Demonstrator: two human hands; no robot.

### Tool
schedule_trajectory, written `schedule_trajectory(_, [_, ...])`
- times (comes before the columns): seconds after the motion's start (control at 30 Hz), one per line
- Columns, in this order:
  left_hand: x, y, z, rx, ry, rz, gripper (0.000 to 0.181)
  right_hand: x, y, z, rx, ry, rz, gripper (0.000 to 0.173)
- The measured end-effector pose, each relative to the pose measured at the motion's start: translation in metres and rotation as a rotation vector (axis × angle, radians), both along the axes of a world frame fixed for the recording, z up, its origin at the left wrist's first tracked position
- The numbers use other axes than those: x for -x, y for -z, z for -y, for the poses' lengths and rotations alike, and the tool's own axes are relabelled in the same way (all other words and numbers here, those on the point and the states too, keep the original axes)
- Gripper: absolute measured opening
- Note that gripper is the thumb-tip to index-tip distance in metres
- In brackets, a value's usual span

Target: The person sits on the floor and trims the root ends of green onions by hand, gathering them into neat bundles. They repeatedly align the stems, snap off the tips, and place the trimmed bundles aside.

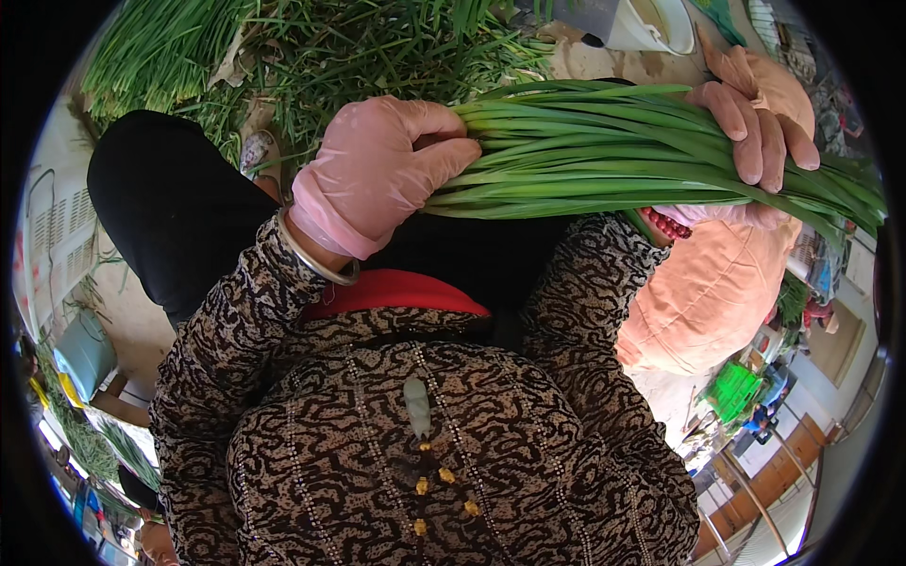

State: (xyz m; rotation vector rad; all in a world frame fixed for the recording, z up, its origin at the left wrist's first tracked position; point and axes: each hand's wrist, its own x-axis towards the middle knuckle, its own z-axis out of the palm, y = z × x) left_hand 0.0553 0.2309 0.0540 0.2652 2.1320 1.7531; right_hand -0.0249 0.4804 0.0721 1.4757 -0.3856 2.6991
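A thick bunch of long, flat green leaves, seemingly garlic chives (594, 152), lies crosswise above my lap. My left hand (386, 170), in a thin pink glove, pinches the paler end of the bunch between thumb and forefinger. Around the leafy part on the right wraps my right hand (754, 141), its palm beneath and its fingers over the top; pink glove material shows near its red bead bracelet. The leaf tips trail past it to the right. Beyond my hands, a pile of loose leaves (340, 56) covers the ground, with a neater heap of chives (163, 49) at its left.
Peach-coloured fabric (708, 304) bulges below my right hand. At the top right stands a white bucket (651, 28). A white plastic crate (64, 247) and a light blue bucket (85, 354) are at the left. Farther off on the right is a green crate (732, 393).
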Motion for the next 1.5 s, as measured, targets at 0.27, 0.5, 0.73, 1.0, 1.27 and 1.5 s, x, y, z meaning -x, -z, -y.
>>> schedule_trajectory(0.27, [0.003, 0.006, -0.010, 0.206, 0.007, -0.228, 0.012, 0.014, 0.003, -0.007, -0.055, -0.147, -0.102, 0.050])
schedule_trajectory(0.5, [0.006, 0.006, -0.006, 0.252, 0.006, -0.255, 0.008, 0.023, 0.004, -0.027, -0.135, -0.213, -0.134, 0.052])
schedule_trajectory(0.73, [-0.002, 0.030, 0.025, 0.608, -0.117, -0.367, 0.013, 0.008, 0.005, -0.012, -0.048, -0.088, -0.069, 0.050])
schedule_trajectory(1.0, [0.013, 0.033, 0.078, 0.548, -0.126, 0.005, 0.017, 0.017, 0.003, -0.025, -0.108, -0.189, -0.100, 0.053])
schedule_trajectory(1.27, [-0.007, 0.002, 0.027, 0.073, 0.135, -0.183, 0.019, 0.017, 0.000, -0.020, -0.117, -0.173, -0.096, 0.053])
schedule_trajectory(1.5, [-0.006, 0.012, 0.006, -0.119, 0.128, 0.020, 0.022, 0.013, -0.002, -0.017, -0.127, -0.105, -0.083, 0.051])
